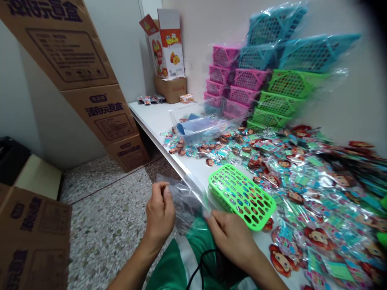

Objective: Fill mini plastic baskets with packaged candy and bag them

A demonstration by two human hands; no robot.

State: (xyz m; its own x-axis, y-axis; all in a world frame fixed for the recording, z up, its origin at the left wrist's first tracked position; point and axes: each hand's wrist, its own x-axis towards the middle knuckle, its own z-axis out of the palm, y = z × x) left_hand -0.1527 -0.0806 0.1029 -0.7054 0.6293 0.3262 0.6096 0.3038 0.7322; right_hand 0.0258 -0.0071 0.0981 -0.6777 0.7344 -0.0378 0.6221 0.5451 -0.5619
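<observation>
A clear plastic bag (pixel 186 201) is stretched between my two hands, over my lap at the table's front edge. My left hand (pixel 160 207) pinches its left side between thumb and fingers. On the other side, my right hand (pixel 228 233) grips the bag's edge, fingers closed. Just beyond my right hand, a green basket (pixel 242 195) with oval holes lies on the table, its holed face up. Small packets with printed red-haired doll heads (pixel 317 237) cover the table right of the basket.
Wrapped baskets in pink (pixel 246 78), blue (pixel 317 52) and green (pixel 298 84) are stacked along the wall. A clear plastic bin (pixel 208 125) stands among the packets. Cardboard boxes (pixel 102 108) rise at the left, and an open carton (pixel 171 48) sits at the far end.
</observation>
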